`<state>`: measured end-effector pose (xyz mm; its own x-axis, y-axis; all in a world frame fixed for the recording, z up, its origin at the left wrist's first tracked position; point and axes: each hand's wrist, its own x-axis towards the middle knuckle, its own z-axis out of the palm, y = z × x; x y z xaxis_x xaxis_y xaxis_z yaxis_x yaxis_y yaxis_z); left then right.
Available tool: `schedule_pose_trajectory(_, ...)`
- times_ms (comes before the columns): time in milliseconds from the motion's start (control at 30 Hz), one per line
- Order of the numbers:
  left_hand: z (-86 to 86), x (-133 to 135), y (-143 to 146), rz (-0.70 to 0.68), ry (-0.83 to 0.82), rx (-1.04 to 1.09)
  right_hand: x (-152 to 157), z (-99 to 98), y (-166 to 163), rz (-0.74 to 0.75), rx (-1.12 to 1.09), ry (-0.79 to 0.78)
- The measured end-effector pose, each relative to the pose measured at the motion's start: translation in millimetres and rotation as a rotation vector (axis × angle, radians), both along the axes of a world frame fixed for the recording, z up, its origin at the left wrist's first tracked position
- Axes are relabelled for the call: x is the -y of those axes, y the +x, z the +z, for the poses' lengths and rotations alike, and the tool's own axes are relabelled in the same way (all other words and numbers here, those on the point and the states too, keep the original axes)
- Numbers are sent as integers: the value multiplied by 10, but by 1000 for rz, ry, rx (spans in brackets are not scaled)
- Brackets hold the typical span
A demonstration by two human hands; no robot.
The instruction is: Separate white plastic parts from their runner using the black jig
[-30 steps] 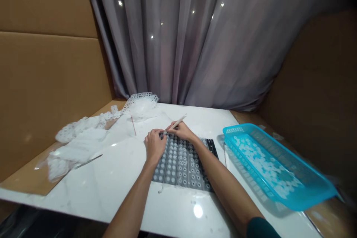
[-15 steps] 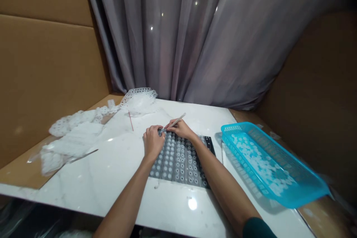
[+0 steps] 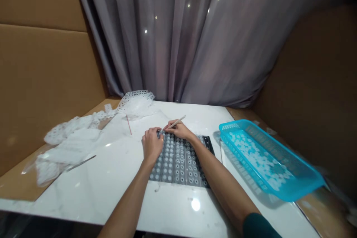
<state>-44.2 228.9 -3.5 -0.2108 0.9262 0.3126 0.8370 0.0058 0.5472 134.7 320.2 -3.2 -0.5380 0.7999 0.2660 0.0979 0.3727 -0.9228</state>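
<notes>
A dark sheet (image 3: 181, 163) covered with rows of small white rings lies on the white table (image 3: 111, 186) in front of me. My left hand (image 3: 152, 145) rests on the sheet's far left corner, fingers curled and pressing it down. My right hand (image 3: 180, 131) is closed around a thin pale stick (image 3: 175, 123), whose tip touches the sheet's far edge right beside my left fingertips.
A turquoise plastic basket (image 3: 295, 189) holding several small white pieces stands at the right. Perforated white strips in clear bags (image 3: 72, 137) lie at the left, with a metal tool (image 3: 80, 163) and a thin red stick (image 3: 128, 125). Cardboard walls and a grey curtain enclose the table.
Both hands stay at the sheet's far corner, with only small finger movements. The camera has shifted slightly, so the scene sits a little lower and to the left.
</notes>
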Motion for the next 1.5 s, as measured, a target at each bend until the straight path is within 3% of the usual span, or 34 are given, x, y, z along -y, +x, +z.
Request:
schedule_pose_trajectory(633,-7,-22,3,-6,1,-30,57,44,-35,-4,36,131)
schedule_pose_trajectory(1167,-53,-50,-3,0,1,-58,-32,-60,-3,-63,27,117)
schedule_pose_trajectory(1500,-56,-34,1,-3,11,-51,70,40,-65,-55,172,295)
